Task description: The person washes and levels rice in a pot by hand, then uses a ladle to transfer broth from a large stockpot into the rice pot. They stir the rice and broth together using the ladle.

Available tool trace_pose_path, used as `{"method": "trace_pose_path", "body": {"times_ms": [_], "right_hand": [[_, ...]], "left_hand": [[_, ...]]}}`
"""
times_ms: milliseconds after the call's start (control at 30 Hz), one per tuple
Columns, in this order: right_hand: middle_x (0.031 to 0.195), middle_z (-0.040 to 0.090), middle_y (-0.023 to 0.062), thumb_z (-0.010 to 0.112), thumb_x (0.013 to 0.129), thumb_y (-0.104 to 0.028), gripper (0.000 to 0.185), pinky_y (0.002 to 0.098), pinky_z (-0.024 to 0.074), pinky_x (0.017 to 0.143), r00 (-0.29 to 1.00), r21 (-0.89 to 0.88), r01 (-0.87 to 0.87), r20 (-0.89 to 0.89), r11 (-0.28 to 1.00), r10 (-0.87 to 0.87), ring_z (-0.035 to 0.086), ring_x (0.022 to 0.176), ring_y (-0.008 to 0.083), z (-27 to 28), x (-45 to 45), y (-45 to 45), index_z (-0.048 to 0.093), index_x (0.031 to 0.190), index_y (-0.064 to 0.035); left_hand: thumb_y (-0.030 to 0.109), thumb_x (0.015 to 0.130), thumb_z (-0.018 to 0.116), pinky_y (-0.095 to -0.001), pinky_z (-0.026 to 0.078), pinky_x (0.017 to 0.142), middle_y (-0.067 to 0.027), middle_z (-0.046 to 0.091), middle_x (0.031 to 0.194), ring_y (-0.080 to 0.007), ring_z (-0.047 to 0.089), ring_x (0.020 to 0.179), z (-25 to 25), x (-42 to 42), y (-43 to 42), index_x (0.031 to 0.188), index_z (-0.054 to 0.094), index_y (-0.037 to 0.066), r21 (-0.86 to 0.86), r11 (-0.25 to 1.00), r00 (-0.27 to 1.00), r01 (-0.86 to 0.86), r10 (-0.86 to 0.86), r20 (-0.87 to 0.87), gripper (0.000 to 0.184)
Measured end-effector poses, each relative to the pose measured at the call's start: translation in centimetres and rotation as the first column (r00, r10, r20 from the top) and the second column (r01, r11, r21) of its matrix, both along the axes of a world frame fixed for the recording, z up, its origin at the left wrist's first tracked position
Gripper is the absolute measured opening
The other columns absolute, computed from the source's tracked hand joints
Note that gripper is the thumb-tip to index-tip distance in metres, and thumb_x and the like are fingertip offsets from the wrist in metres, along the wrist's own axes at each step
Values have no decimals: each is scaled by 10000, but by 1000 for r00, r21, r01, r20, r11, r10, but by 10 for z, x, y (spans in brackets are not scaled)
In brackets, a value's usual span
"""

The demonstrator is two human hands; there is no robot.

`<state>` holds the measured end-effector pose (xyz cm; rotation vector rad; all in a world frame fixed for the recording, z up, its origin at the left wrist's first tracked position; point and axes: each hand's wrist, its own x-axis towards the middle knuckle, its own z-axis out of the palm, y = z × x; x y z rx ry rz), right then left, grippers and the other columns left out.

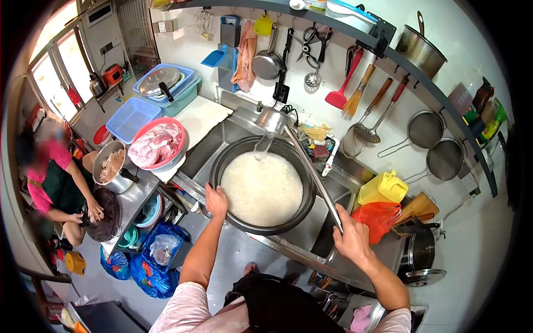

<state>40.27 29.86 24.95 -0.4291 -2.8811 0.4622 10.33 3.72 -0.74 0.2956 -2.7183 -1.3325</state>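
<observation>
A large dark round pot [215, 173] sits over the sink, full of what looks like white rice in cloudy water [262, 191]. My left hand [216, 201] grips the pot's near left rim, its thumb up over the edge and the fingers partly hidden. In my right hand [353, 236], closed around the end of a long metal handle, is a large ladle [311, 169]. The ladle's bowl is tipped above the pot's far rim, and a clear stream of water [263, 145] runs from it into the pot.
A red basin [184, 145] of raw meat and a blue basket [130, 117] stand left of the sink [197, 161]. Utensils hang on the wall. At right are a yellow jug [383, 188] and red bag [376, 219]. A co-worker [61, 186] sits at far left.
</observation>
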Motion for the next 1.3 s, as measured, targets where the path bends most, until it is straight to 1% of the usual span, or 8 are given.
{"method": "trace_pose_path", "body": {"times_ms": [167, 233, 367, 467, 733, 867, 1000, 1300], "right_hand": [[800, 684, 185, 684, 809, -26, 604, 435, 551, 616, 990, 106, -50, -125, 993, 63, 698, 681, 346, -19, 43, 10, 529, 1393, -19], [735, 659, 112, 683, 825, -18, 586, 387, 533, 585, 995, -263, 48, -70, 964, -69, 683, 652, 246, -23, 69, 13, 530, 1391, -16], [709, 619, 44, 651, 802, 50, 577, 273, 383, 424, 953, -900, 170, 46, 402, -301, 547, 486, 107, -33, 143, 21, 545, 1368, 19], [685, 600, 77, 586, 775, 72, 579, 273, 314, 346, 866, -968, 248, 202, 42, -457, 456, 360, 122, -15, 191, 18, 554, 1351, 27], [559, 489, 34, 612, 837, -33, 587, 281, 321, 353, 472, -988, 131, -8, 79, -881, 398, 347, 115, -48, 307, 12, 509, 1410, 47], [528, 457, 10, 580, 927, -42, 541, 252, 262, 348, 392, -980, -39, -197, 197, -899, 362, 334, 92, -58, 331, 27, 467, 1448, 51], [562, 371, -52, 521, 967, -66, 480, 208, 222, 374, 284, -962, 109, -211, 250, -935, 330, 401, 27, -68, 351, 52, 507, 1441, 10], [688, 483, -5, 542, 987, -69, 467, 238, 333, 383, 140, -988, 45, -142, 149, -980, 400, 427, 73, -104, 340, 82, 518, 1452, -36]], "left_hand": [[273, 996, 555, -504, 451, 1028, -257, 563, 1401, -444, 562, 1248, -12, -3, 3, 1456, 439, 12, -42, 999, 999, -29, 28, -19, 542], [279, 998, 552, -505, 451, 1028, -250, 566, 1401, -442, 562, 1248, -14, -4, 1, 1463, 435, 19, -58, 998, 1000, -24, 22, -19, 546], [309, 1005, 553, -504, 448, 1038, -235, 556, 1426, -438, 557, 1261, -16, -5, 3, 1483, 425, 35, -109, 993, 999, -35, 35, -2, 567], [326, 1010, 553, -492, 448, 1048, -231, 538, 1457, -427, 550, 1281, -18, -7, 3, 1502, 410, 23, -138, 990, 1000, -12, 13, 10, 595], [417, 985, 596, -504, 452, 1035, -273, 625, 1325, -466, 592, 1205, -8, -5, 6, 1467, 446, -6, -188, 982, 992, -27, 50, 117, 659], [415, 925, 710, -468, 466, 1012, -315, 650, 1247, -462, 613, 1172, -40, -22, -8, 1320, 557, -106, 12, 996, 996, -88, 88, 34, 671], [322, 905, 744, -465, 468, 1002, -317, 661, 1220, -452, 629, 1140, -31, 3, 2, 1276, 582, -120, 130, 977, 985, -172, 173, -3, 600], [257, 928, 706, -505, 470, 986, -344, 638, 1192, -465, 629, 1093, -52, 98, 56, 1238, 545, -154, 333, 819, 866, -467, 499, -14, 539]]}}
